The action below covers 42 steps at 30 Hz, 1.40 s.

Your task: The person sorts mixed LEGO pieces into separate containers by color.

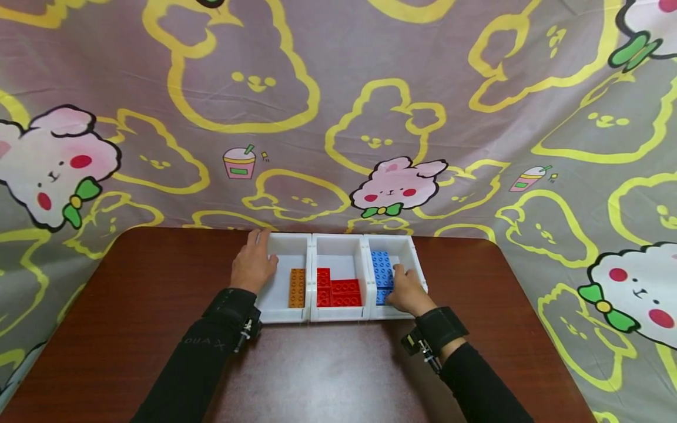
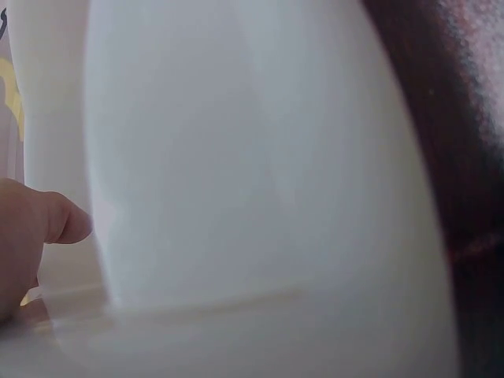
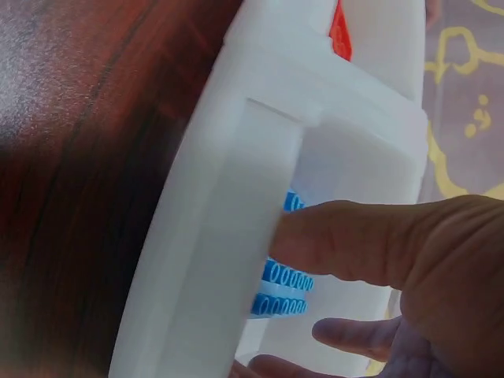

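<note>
Three white bins stand in a row. My left hand (image 1: pixel 252 262) grips the side wall of the left bin (image 1: pixel 280 316), thumb inside it; its fingertips are partly hidden. An orange brick (image 1: pixel 297 288) lies in that bin. In the middle bin (image 1: pixel 338 315) are red bricks (image 1: pixel 346 294). My right hand (image 1: pixel 408 289) reaches into the right bin (image 1: pixel 420 267), beside the blue bricks (image 1: pixel 381 267). The right wrist view shows its thumb (image 3: pixel 339 236) stretched over the blue bricks (image 3: pixel 285 276), other fingers extended and apart. No brick is seen held.
The bins stand near the far edge of a brown wooden table (image 1: pixel 174 264). Behind them hangs a patterned curtain (image 1: pixel 296 147), which continues along the right side. The bins' raised walls and dividers surround the bricks.
</note>
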Each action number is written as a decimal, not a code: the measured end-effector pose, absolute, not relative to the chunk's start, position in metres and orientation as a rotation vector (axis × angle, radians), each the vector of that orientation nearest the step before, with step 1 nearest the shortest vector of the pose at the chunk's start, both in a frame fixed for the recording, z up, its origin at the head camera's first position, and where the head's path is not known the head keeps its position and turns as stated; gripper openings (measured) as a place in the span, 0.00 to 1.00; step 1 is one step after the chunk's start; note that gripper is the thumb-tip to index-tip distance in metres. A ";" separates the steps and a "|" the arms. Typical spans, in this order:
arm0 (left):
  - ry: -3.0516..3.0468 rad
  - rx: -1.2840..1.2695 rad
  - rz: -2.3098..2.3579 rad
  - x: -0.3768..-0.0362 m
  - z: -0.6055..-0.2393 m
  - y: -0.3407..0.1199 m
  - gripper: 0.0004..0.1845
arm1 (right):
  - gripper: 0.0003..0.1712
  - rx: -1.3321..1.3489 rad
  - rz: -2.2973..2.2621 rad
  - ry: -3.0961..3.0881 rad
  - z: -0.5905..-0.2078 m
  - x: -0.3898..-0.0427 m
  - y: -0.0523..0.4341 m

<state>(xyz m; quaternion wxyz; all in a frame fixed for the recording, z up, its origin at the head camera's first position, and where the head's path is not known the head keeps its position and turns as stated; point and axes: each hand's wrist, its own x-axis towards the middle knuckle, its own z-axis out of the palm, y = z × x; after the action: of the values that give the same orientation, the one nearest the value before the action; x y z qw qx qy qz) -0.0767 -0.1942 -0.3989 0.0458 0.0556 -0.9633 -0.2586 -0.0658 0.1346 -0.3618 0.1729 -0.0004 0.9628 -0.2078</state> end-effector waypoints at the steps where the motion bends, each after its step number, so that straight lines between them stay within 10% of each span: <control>1: -2.942 0.171 -0.789 -0.077 -0.399 -0.194 0.33 | 0.50 0.000 -0.586 2.726 -0.363 -0.066 0.134; 42: -2.979 0.159 -0.824 -0.080 -0.398 -0.197 0.36 | 0.34 -0.139 -0.773 3.167 -0.380 -0.096 0.168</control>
<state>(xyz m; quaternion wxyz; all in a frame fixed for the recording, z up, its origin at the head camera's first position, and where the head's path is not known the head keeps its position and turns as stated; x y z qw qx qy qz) -0.0797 -0.1967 -0.3981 0.0233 0.0515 -0.9623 -0.2662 -0.0965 0.1679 -0.3800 -0.0607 -0.0426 0.9688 -0.2364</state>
